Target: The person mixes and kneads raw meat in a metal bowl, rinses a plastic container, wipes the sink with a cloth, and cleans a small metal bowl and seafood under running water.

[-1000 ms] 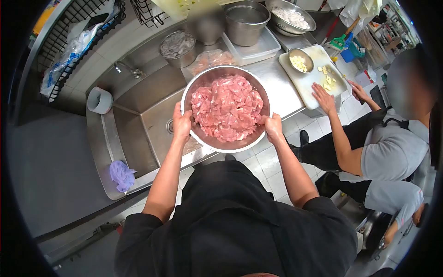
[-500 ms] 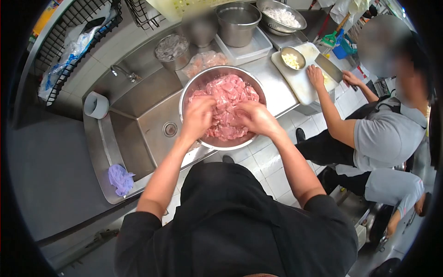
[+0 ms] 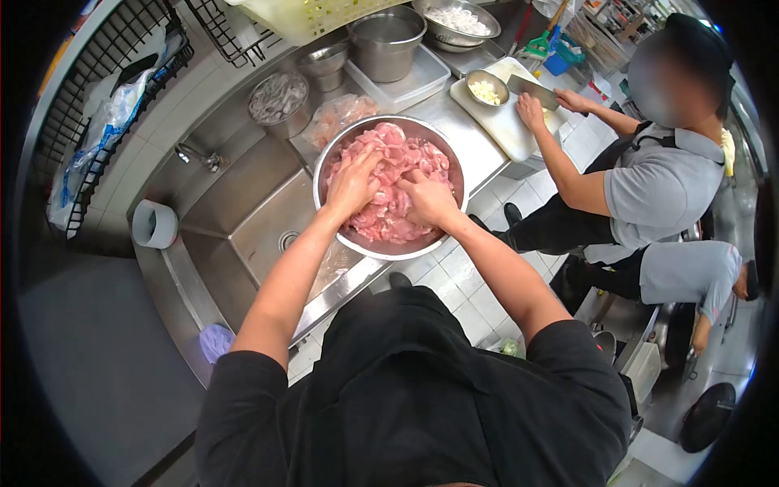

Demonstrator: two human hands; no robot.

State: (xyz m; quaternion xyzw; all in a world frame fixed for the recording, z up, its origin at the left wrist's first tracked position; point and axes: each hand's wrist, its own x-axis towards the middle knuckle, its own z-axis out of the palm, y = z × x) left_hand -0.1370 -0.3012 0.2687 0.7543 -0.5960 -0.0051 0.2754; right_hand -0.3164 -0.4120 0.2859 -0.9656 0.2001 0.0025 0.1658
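Note:
A large steel bowl (image 3: 460, 166) full of raw pink meat slices (image 3: 392, 213) stands at the sink's right edge. My left hand (image 3: 354, 183) lies on the left side of the meat, its fingers stretched out and slightly apart, tips among the slices. On the right side, my right hand (image 3: 430, 200) presses in with bent fingers closed around some slices; the fingertips are partly buried.
Left of the bowl is a steel sink (image 3: 243, 260) with a faucet (image 3: 199, 157). Behind stand a steel pot (image 3: 388, 49), a plastic bag (image 3: 337, 120) and a yellow basket (image 3: 316, 16). At right, a co-worker (image 3: 649, 178) holds a cleaver (image 3: 531, 91) over a cutting board (image 3: 507, 134).
My left hand has gone from a blurred, curled pose to stretched fingers on the meat. My right hand has pushed in toward the middle. The view has shifted slightly; the co-worker's cleaver shows more.

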